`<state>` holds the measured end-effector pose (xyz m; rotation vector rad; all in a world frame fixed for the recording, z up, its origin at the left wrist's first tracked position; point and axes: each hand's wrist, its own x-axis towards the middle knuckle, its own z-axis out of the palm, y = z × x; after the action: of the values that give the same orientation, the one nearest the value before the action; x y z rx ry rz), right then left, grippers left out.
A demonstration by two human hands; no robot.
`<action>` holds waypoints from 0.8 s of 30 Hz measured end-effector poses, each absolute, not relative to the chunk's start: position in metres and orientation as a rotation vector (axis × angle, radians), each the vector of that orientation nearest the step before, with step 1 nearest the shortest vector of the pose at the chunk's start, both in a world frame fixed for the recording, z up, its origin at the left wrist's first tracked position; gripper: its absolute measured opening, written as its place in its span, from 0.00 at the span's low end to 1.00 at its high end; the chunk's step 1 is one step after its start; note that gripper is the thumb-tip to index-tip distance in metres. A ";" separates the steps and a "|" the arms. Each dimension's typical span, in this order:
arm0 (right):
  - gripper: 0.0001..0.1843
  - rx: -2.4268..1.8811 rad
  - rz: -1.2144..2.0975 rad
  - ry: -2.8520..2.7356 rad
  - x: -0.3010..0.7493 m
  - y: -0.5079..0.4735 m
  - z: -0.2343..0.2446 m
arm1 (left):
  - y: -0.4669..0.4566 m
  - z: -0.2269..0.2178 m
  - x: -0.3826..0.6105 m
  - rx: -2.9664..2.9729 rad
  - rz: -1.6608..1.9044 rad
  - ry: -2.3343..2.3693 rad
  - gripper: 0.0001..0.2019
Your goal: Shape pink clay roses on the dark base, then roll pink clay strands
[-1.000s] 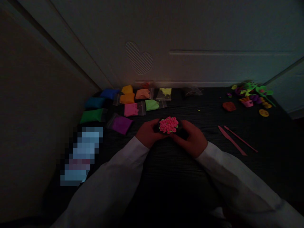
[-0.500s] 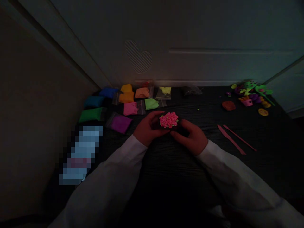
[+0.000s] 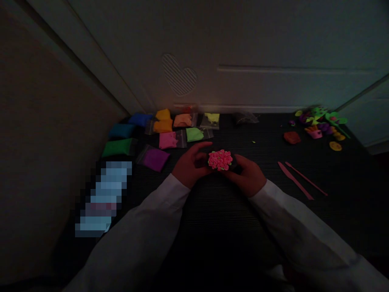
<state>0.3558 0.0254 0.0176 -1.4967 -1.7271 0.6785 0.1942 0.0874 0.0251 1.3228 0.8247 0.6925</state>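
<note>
A small dark piece topped with a cluster of pink clay roses and green leaves [image 3: 220, 159] sits between both hands, low over the dark ribbed surface [image 3: 212, 211]. My left hand [image 3: 191, 164] curls around its left side, with the forefinger raised above it. My right hand [image 3: 249, 175] grips its right side with fingers closed on the dark base. Both arms wear white sleeves.
Several bags of coloured clay lie at the back left: purple [image 3: 154, 158], pink [image 3: 167, 140], green [image 3: 117, 147], blue [image 3: 139, 119], orange [image 3: 162, 125]. Two pink modelling tools [image 3: 296, 180] lie to the right. Finished clay figures [image 3: 320, 123] and a red lump [image 3: 292, 137] stand at the back right, by a white door.
The rose piece has shifted slightly to the right between the hands. My left forefinger has lifted over it and my right hand has closed in on its side.
</note>
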 end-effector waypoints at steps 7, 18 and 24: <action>0.08 -1.534 0.628 -1.822 0.357 0.026 0.015 | 0.089 0.022 0.193 1.341 0.644 0.837 0.32; 0.07 -1.613 0.478 -1.964 0.359 0.030 0.014 | 0.089 0.014 0.193 1.594 0.648 0.808 0.30; 0.10 -1.662 0.484 -1.985 0.359 0.030 0.014 | 0.087 0.008 0.192 1.835 0.718 0.810 0.29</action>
<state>0.3588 0.0297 0.0143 -1.6621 -1.9850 0.4837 0.1924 0.0869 0.0080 1.8355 0.8098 0.7181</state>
